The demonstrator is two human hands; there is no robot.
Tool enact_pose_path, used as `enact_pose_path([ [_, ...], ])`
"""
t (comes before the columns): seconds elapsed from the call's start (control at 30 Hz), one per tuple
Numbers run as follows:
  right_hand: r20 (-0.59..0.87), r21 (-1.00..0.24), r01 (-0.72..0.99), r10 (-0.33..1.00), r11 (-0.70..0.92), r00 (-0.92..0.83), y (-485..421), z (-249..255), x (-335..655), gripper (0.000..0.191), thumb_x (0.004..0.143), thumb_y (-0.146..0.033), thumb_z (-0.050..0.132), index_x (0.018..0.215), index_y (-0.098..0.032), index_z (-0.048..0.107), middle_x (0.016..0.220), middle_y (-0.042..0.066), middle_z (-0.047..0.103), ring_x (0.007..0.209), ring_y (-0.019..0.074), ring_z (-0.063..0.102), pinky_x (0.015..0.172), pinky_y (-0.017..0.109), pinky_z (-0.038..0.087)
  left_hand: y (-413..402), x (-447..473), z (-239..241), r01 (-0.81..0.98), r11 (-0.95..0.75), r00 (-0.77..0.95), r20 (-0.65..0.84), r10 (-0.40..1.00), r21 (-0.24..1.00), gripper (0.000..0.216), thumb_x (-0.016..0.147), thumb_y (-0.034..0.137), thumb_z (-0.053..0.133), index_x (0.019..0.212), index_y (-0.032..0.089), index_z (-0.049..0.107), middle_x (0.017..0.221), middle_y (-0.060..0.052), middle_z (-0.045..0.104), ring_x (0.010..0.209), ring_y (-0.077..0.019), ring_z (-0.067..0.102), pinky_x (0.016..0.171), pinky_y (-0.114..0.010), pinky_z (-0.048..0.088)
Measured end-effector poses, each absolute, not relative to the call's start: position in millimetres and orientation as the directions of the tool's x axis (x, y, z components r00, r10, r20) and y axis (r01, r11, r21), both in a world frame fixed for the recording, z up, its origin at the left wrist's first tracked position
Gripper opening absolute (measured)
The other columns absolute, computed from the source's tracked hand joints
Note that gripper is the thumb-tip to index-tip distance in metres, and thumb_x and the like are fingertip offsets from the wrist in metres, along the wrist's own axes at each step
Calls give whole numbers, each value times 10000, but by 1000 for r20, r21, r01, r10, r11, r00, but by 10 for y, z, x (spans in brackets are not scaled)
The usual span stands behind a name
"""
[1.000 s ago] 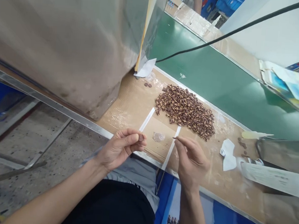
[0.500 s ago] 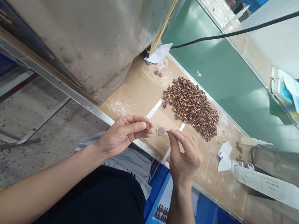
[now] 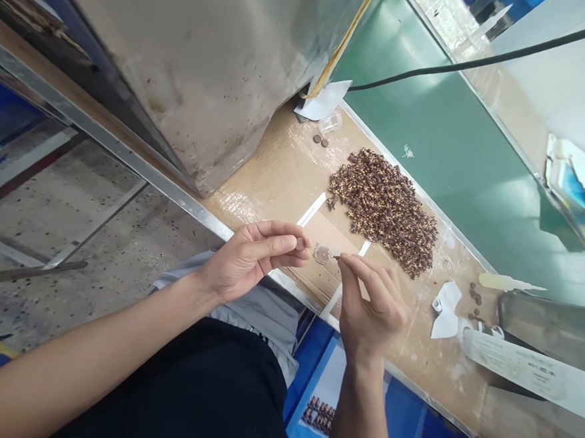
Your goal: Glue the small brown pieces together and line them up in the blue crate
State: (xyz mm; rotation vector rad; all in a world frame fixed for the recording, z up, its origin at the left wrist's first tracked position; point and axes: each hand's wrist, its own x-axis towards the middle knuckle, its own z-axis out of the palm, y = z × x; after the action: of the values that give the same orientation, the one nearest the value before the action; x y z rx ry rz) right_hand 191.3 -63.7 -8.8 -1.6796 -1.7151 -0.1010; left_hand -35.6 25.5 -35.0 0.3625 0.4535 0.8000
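Both pinching: left hand a disc, right hand seemingly a pin.

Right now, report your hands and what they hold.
Left hand pinches a small brown disc. Right hand pinches a thin stick, tip at the clear round patch on the bench. Heap of brown parts lies beyond, apart from both hands.

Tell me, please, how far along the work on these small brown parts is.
Done: perhaps the few brown discs by the white paper scrap. In hand: left hand pinches one disc; right hand holds a thin piece at the clear blob. Left: the big brown pile.
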Motion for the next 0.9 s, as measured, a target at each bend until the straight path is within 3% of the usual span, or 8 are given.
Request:
enact_pose_path([
  [0.9, 552, -350, 912, 833, 212, 19, -605, 12, 1941, 200, 1122, -106, 812, 1180, -284, 883, 1096, 32, 905, 968, 253, 823, 923, 428, 650, 268, -363, -358, -601, 650, 619, -244, 746, 465, 171, 1005, 213, 975, 1163, 156, 947, 1115, -81, 927, 1009, -180, 904, 976, -241, 724],
])
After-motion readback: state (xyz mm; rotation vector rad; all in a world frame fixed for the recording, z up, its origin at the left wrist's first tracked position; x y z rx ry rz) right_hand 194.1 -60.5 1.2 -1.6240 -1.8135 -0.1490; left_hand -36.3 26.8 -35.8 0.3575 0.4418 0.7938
